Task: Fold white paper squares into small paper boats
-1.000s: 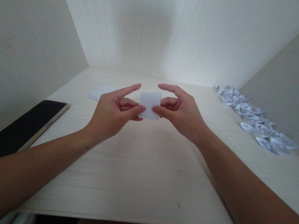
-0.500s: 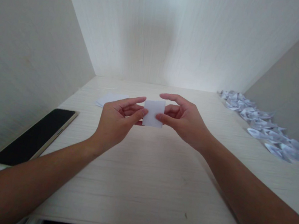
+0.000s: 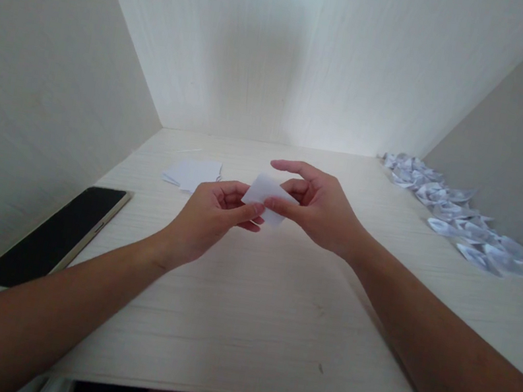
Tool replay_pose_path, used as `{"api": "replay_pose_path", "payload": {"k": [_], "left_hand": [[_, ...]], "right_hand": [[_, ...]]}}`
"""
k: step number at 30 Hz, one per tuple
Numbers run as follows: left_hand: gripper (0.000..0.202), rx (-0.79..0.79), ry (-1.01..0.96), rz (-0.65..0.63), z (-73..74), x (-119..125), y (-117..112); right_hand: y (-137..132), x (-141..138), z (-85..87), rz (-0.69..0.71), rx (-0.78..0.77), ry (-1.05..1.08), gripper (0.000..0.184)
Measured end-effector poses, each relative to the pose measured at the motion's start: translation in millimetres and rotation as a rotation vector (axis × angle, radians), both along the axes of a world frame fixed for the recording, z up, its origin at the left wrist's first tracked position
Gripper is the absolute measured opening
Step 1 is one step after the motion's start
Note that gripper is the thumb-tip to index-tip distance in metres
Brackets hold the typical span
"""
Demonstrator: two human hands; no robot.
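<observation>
A: What's happening w/ the small white square of paper [image 3: 266,191]?

B: Both hands are holding it up over the pale wood-grain tabletop [image 3: 244,300], roughly centre of the view, not touching the surface. The left hand [image 3: 210,217] is pinching its near-left edge – thumb on top, other fingers curled underneath. The right hand [image 3: 322,206] is pinching the right side btwn thumb and middle fingers, w/ the index finger sticking out straight above the sheet.

A: Flat or bent?

B: Tilted, and the lower part is hiding behind the thumbs, so I can't tell if a crease is in it yet.

A: So which step, in your view?

B: Looks to me like an early fold is being lined up – the sheet is reading as one plain layer, no flaps showing. Just a judgement, tho.

A: And the next move is calling for what?

B: Prob. matching edges squarely before pressing, since thin paper is slipping easily btwn bare fingers; a firm surface would be helping the crease.

A: Anything else around?

B: A loose stack of flat white paper squares [image 3: 192,174] is lying beyond the left hand, a black smartphone [image 3: 57,235] is resting at the left edge, and a row of folded white paper pieces [image 3: 459,216] is running along the right wall.
</observation>
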State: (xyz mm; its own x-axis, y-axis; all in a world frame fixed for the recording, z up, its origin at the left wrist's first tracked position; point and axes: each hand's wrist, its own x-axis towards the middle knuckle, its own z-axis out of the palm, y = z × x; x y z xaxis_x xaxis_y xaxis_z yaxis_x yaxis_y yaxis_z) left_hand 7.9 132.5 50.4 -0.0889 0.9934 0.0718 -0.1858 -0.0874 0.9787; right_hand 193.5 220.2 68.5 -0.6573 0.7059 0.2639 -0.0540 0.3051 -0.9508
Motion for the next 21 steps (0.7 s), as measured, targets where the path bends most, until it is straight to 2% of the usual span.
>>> {"api": "replay_pose_path", "payload": {"k": [2, 4, 8, 11, 21], "left_hand": [[0.022, -0.028, -0.083, 0.057, 2.1, 0, 1], [0.018, -0.059, -0.160, 0.114, 5.3, 1, 1], [0.012, -0.137, -0.228, 0.119, 9.2, 1, 1], [0.011, -0.144, -0.249, 0.099, 8.9, 2, 1], [0.024, -0.107, -0.240, 0.102, 11.5, 3, -1]], "right_hand": [[-2, 0, -0.5, -0.025, 0.127, -0.009, 0.066], [-3, 1, -1.3, -0.051, 0.289, -0.044, 0.060], [-4, 2, -4.5, -0.082, 0.529, -0.091, 0.027], [-5, 0, -7.7, -0.102, 0.590, -0.052, 0.015], [-2, -1, -10.6, -0.148, 0.620, 0.050, 0.016]]}}
